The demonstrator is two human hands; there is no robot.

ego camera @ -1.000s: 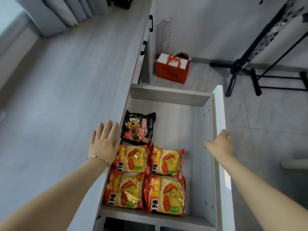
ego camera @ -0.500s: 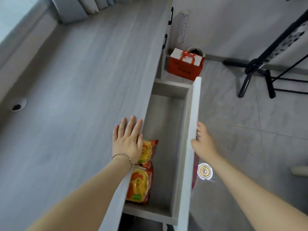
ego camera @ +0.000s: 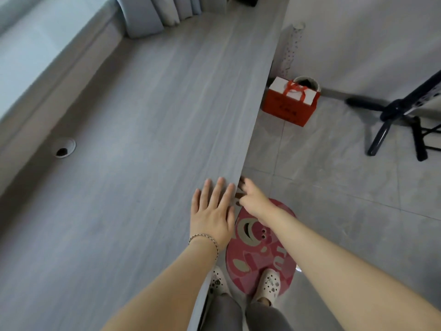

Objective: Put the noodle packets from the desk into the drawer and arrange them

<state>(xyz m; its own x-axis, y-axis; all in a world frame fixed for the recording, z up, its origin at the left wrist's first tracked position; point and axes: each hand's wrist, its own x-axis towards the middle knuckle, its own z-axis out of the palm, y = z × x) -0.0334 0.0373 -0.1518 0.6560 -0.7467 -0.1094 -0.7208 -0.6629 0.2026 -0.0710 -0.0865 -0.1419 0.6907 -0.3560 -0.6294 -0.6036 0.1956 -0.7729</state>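
The grey wooden desk (ego camera: 143, 163) fills the left of the view and its top is bare. No noodle packets and no drawer can be seen; the desk's front edge hides whatever sits below it. My left hand (ego camera: 212, 216) lies flat on the desk top beside the front edge, fingers spread, holding nothing. My right hand (ego camera: 255, 201) is just off that edge, with its fingertips tucked under the desk lip and nothing visible in it.
A round pink cartoon mat (ego camera: 260, 247) lies on the tiled floor under my feet. A red gift bag (ego camera: 290, 103) stands by the wall, and a black stand's legs (ego camera: 393, 120) spread at the right. A cable hole (ego camera: 63, 148) is in the desk.
The drawer, open with packets inside a second ago, has slid in under the desk and is out of sight. My right hand moved in with it to the desk edge.
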